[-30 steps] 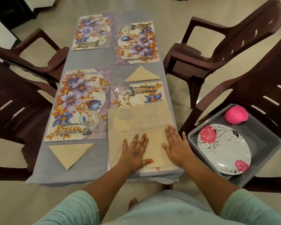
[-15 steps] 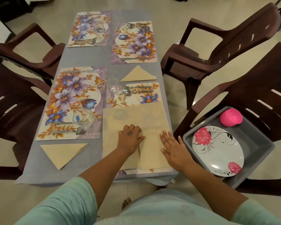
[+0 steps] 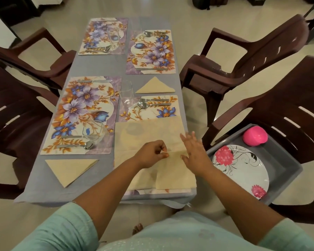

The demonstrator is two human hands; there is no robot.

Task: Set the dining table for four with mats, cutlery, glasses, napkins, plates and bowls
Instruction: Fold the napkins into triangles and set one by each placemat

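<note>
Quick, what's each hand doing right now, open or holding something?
Left hand: pinching an edge of the beige napkin.
Right hand: open, fingers spread over the napkin; contact cannot be told.

Brown plastic chairs point(image 3: 243, 57) on cream floor point(image 3: 188, 19).

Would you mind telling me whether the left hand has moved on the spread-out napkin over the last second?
Yes. The left hand lay flat on the beige napkin; it has curled and now pinches a fold of it, nearer the right hand.
</note>
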